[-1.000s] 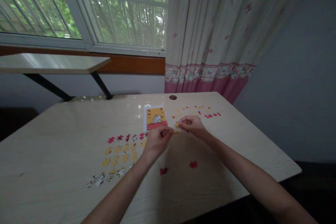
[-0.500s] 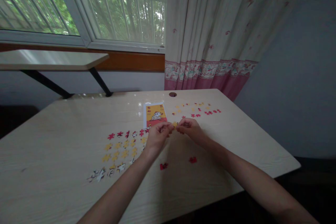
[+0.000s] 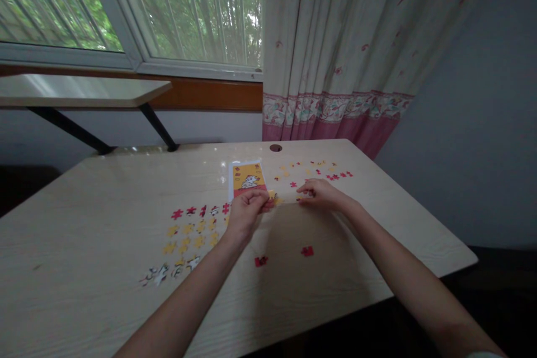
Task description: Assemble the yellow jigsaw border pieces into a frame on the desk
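My left hand pinches a yellow jigsaw puzzle piece at its fingertips, in front of the picture card. Another bit of yellow shows just right of it; I cannot make out whether it is joined on. To the right, my right hand has its fingers curled together around a small yellow and dark puzzle piece, mostly hidden by the fingers. The picture card shows a white animal on yellow and red. Nearer to me lie two red puzzle pieces, one on the left and one on the right.
Rows of red, yellow and white pieces lie on the left, partly behind my left forearm. More red and yellow pieces are scattered at the back right. The wooden table has a cable hole; a raised shelf stands back left.
My hands, close together around a yellow piece before, are now apart. The right one has moved to the right; the left one has shifted slightly left, still pinching a yellow piece.
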A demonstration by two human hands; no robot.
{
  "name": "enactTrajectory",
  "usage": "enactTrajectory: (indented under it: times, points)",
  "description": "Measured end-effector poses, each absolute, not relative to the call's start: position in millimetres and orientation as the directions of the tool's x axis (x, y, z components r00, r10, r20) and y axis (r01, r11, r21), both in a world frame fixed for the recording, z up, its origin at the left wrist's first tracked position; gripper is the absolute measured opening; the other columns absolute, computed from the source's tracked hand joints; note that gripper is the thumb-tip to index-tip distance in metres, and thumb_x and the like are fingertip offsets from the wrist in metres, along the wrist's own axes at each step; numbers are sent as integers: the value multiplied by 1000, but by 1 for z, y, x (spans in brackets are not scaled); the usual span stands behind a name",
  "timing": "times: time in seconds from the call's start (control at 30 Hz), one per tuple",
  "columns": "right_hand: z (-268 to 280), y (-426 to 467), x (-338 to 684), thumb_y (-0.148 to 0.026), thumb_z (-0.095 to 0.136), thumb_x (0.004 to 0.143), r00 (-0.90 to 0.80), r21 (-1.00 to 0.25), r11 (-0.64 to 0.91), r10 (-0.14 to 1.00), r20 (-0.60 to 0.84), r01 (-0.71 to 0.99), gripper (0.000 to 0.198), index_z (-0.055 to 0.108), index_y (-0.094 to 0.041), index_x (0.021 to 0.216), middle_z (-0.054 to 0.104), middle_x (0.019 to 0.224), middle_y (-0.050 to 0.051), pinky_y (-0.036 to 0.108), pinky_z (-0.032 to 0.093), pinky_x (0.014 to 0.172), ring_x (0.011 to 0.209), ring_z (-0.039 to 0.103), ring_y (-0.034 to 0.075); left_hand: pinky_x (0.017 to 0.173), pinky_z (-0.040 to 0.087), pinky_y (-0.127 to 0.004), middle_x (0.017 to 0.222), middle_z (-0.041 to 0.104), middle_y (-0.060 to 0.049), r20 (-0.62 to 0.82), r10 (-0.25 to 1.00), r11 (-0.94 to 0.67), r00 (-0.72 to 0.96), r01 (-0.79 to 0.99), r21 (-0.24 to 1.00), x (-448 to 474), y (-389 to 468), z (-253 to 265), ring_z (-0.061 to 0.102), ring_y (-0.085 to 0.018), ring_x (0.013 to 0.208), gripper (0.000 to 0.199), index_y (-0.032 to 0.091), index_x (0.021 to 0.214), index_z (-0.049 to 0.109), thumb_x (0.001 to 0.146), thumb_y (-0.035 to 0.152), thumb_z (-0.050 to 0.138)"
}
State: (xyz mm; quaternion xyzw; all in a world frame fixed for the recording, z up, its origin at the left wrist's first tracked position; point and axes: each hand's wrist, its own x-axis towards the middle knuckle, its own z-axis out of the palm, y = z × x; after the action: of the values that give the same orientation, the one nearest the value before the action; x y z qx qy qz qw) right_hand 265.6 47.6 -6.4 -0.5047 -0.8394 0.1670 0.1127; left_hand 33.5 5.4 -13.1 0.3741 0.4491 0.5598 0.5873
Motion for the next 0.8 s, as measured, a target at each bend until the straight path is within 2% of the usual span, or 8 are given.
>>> enactTrajectory:
  times: [0.13,0.27,0.4,0.47,0.57,0.63,0.7,0.8]
  points:
    - [-5,46,263,-32,69,72,-469,-406,429,883,2,807,29,72,-15,96,67,83,8,23,38,63,71,57,15,52,48,-21,52,65,0,-109,991,79,-73,-329,941,33,7,-14,59,-10,47,21,12,59,67,48,29,75]
    - [-4,44,259,-25,67,72,-444,-474,376,895,-35,796,17,72,-15,86,67,81,6,22,38,62,71,56,13,50,47,-20,50,63,0,-103,990,67,-96,-320,945,34,8,-14,57,-9,45,20,12,58,67,48,28,74]
    - [-3,42,257,-22,67,69,-404,-513,314,912,-72,799,18,67,-13,84,63,76,4,21,36,58,66,52,11,50,47,-20,51,64,0,-94,991,60,-96,-311,948,34,8,-15,57,-9,46,18,12,58,67,49,27,73]
    - [-3,40,254,-19,67,68,-399,-574,289,914,-71,766,17,65,-13,83,61,73,2,21,36,57,64,51,10,50,47,-21,51,64,-1,-89,992,57,-89,-308,950,34,7,-15,57,-10,46,19,12,58,67,50,27,73]
    - [-5,38,247,-21,66,69,-427,-773,225,902,-65,593,12,62,-14,77,60,70,1,22,41,60,64,54,10,51,47,-21,52,64,-1,-82,993,54,-80,-307,950,35,6,-15,57,-10,47,19,12,58,67,49,27,74]
    - [-8,35,239,-28,70,68,-424,-898,139,904,-58,418,18,62,-14,76,62,70,1,23,44,63,66,57,10,52,48,-21,52,64,-1,-87,993,60,-74,-308,950,35,5,-14,58,-10,47,20,12,59,67,49,28,75]
    - [-10,33,231,-35,74,64,-390,-966,55,920,-49,251,28,63,-14,80,66,74,3,25,47,66,69,61,12,52,48,-22,52,64,-1,-99,993,75,-63,-309,948,35,4,-12,58,-10,47,22,12,60,67,49,29,75]
    - [-10,27,220,-40,78,58,-321,-997,-18,946,-41,72,38,65,-15,84,69,73,3,27,49,66,67,64,12,52,48,-22,50,64,-1,-115,992,95,-47,-309,946,36,4,-11,58,-11,46,23,12,60,66,48,30,76]
